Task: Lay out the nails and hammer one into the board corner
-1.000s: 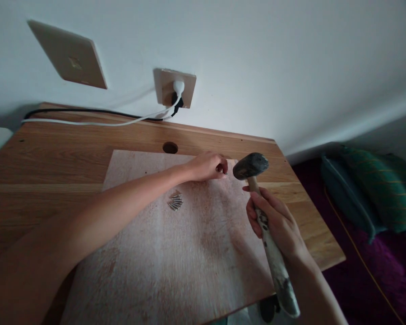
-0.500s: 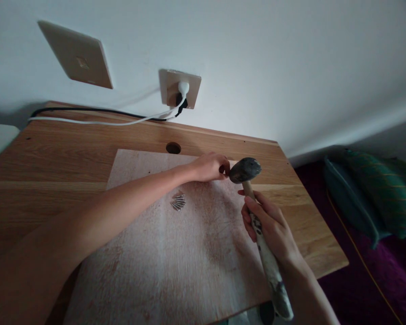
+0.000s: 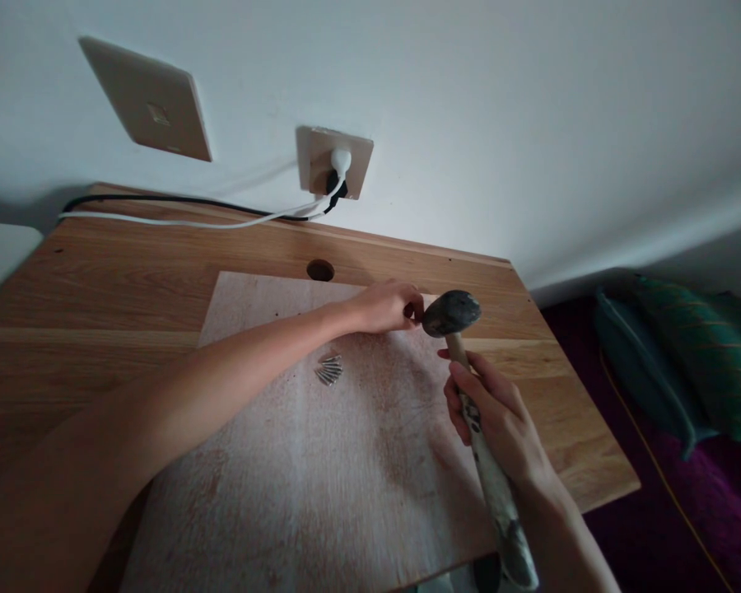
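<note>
My right hand (image 3: 494,408) is wrapped around the stained pale handle of a mallet (image 3: 452,313) with a dark, rounded head. The head hangs just beside the fingertips of my left hand (image 3: 392,306), near the far right corner of a pale wooden board (image 3: 296,461). Thumb and forefinger of that hand are pinched together; whatever is between them is hidden behind the mallet head. Several small silver nails or screws (image 3: 329,371) lie fanned out on the board, below my left wrist.
Under the board is a wooden desktop (image 3: 568,412) with a round cable hole (image 3: 320,270). White and black cables (image 3: 191,216) run along the back to a wall socket (image 3: 339,161). A blank-looking wall plate (image 3: 151,103) is further left. Green cushions (image 3: 704,354) lie on the right.
The view has shifted very slightly, so everything sits a little further right. Both hands and the mallet keep the same positions over the board.
</note>
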`<state>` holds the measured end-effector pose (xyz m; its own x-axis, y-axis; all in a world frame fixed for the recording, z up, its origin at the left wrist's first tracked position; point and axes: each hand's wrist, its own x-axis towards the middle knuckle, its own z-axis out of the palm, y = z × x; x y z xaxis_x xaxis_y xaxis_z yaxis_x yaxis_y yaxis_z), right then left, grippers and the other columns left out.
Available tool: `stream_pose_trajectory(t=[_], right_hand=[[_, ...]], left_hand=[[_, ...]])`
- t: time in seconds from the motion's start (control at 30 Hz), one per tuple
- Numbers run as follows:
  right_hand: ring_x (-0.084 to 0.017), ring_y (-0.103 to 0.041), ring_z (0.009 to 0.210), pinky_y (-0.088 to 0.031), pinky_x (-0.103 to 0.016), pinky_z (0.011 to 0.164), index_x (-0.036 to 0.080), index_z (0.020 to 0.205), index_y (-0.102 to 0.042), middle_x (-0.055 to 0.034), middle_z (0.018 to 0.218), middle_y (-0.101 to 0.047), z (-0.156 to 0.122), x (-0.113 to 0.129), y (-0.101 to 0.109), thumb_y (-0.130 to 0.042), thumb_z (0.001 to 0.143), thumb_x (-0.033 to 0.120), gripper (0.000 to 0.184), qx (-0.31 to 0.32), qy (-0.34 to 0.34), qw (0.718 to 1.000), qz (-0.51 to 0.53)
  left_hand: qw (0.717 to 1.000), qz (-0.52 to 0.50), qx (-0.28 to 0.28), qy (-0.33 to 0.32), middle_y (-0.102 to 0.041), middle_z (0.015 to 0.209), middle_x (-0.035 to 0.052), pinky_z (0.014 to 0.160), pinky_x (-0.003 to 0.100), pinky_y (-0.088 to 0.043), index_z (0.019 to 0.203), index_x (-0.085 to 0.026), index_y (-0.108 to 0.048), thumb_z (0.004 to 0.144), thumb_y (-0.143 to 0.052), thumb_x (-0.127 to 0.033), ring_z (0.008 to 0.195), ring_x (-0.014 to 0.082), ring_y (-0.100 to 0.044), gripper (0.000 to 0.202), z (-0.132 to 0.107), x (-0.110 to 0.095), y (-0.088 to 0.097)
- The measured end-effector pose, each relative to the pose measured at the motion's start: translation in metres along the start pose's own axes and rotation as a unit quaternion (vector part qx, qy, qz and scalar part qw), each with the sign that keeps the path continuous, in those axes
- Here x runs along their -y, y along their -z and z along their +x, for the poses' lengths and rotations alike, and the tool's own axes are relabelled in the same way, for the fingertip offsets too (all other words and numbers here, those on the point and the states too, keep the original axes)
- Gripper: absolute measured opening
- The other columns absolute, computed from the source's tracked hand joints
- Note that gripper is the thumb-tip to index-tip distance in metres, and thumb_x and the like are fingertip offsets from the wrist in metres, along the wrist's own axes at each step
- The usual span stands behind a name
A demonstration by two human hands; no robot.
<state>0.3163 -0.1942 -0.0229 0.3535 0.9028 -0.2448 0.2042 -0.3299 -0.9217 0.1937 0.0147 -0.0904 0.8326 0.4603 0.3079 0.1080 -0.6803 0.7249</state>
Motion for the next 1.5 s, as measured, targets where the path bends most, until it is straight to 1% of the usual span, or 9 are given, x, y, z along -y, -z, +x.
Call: stream_pose_trajectory(t=[0.2, 0.43, 0.53, 0.67, 0.83, 0.93, 1.13, 1.37, 1.5], right_hand=[[-0.005, -0.044, 0.036, -0.033, -0.015, 0.033, 0.018, 0.117, -0.066, 0.0097, 0.06, -0.054, 0.0, 0.0, 0.001, -0.072, 0.094, 0.057, 0.045, -0.008, 0.006, 1.0, -0.006], [-0.005, -0.045, 0.036, -0.035, -0.015, 0.033, 0.019, 0.117, -0.068, 0.0096, 0.061, -0.055, 0.001, -0.003, -0.002, -0.073, 0.094, 0.057, 0.045, -0.012, 0.005, 1.0, 0.025], [-0.005, -0.046, 0.035, -0.036, -0.015, 0.032, 0.019, 0.113, -0.068, 0.0093, 0.061, -0.056, 0.0, -0.003, -0.004, -0.074, 0.092, 0.057, 0.044, -0.011, -0.006, 1.0, 0.019], [-0.005, -0.046, 0.036, -0.036, -0.015, 0.033, 0.019, 0.111, -0.067, 0.0094, 0.06, -0.056, -0.001, -0.002, -0.008, -0.073, 0.092, 0.058, 0.043, -0.03, 0.008, 0.999, 0.014], [-0.006, -0.046, 0.036, -0.036, -0.017, 0.033, 0.019, 0.109, -0.068, 0.0093, 0.06, -0.056, 0.0, -0.002, -0.012, -0.077, 0.088, 0.06, 0.047, -0.031, -0.004, 0.999, 0.008], [-0.007, -0.045, 0.036, -0.034, -0.017, 0.033, 0.019, 0.114, -0.068, 0.0092, 0.058, -0.056, 0.0, -0.002, -0.013, -0.076, 0.089, 0.06, 0.048, -0.037, -0.001, 0.999, 0.005], [-0.007, -0.046, 0.036, -0.034, -0.017, 0.034, 0.019, 0.114, -0.068, 0.009, 0.058, -0.056, -0.004, -0.003, -0.011, -0.074, 0.092, 0.059, 0.046, -0.034, 0.005, 0.999, -0.009], [-0.006, -0.045, 0.036, -0.033, -0.016, 0.033, 0.02, 0.115, -0.068, 0.0093, 0.059, -0.055, -0.004, -0.004, -0.011, -0.077, 0.09, 0.059, 0.048, -0.045, 0.001, 0.998, 0.034], [-0.005, -0.045, 0.036, -0.035, -0.016, 0.033, 0.019, 0.114, -0.07, 0.009, 0.059, -0.056, -0.003, -0.003, -0.009, -0.079, 0.088, 0.058, 0.048, -0.021, -0.014, 0.998, 0.049]], left_hand=[[1.0, -0.001, 0.0, 0.0, -0.076, 0.087, 0.0043, 0.075, 0.03, -0.047, 0.088, -0.018, -0.082, 0.085, -0.077, -0.015, 0.077, 0.0168, -0.068, 0.007, 0.0, 0.0, -0.001], [1.0, 0.01, 0.005, -0.003, -0.077, 0.09, 0.0055, 0.074, 0.03, -0.046, 0.09, -0.017, -0.082, 0.086, -0.075, -0.016, 0.079, 0.017, -0.068, 0.009, 0.0, 0.002, -0.002], [1.0, 0.009, 0.008, -0.002, -0.077, 0.091, 0.0051, 0.074, 0.029, -0.046, 0.089, -0.018, -0.081, 0.085, -0.077, -0.019, 0.079, 0.0168, -0.068, 0.006, 0.0, 0.002, -0.001], [1.0, 0.002, 0.005, -0.008, -0.077, 0.091, 0.0057, 0.075, 0.03, -0.047, 0.089, -0.018, -0.081, 0.086, -0.077, -0.02, 0.08, 0.0166, -0.068, 0.006, 0.0, 0.003, -0.001], [1.0, 0.011, 0.006, -0.011, -0.077, 0.091, 0.0063, 0.073, 0.03, -0.046, 0.089, -0.018, -0.081, 0.087, -0.073, -0.016, 0.079, 0.0171, -0.068, 0.009, -0.001, 0.002, -0.001], [1.0, 0.014, 0.011, -0.013, -0.077, 0.091, 0.0067, 0.072, 0.03, -0.045, 0.091, -0.017, -0.082, 0.086, -0.072, -0.014, 0.079, 0.0172, -0.068, 0.011, -0.001, 0.001, -0.001], [1.0, 0.022, 0.014, 0.001, -0.077, 0.091, 0.0054, 0.073, 0.029, -0.046, 0.091, -0.019, -0.082, 0.085, -0.073, -0.013, 0.081, 0.0173, -0.069, 0.013, -0.001, -0.001, 0.001], [1.0, 0.002, 0.022, 0.003, -0.078, 0.092, 0.0055, 0.072, 0.028, -0.046, 0.091, -0.018, -0.082, 0.084, -0.074, -0.013, 0.077, 0.0153, -0.068, 0.013, 0.0, 0.0, 0.001], [1.0, 0.008, 0.02, 0.004, -0.078, 0.09, 0.0044, 0.072, 0.027, -0.046, 0.091, -0.019, -0.083, 0.083, -0.073, -0.012, 0.077, 0.015, -0.068, 0.015, 0.0, 0.001, 0.002]])
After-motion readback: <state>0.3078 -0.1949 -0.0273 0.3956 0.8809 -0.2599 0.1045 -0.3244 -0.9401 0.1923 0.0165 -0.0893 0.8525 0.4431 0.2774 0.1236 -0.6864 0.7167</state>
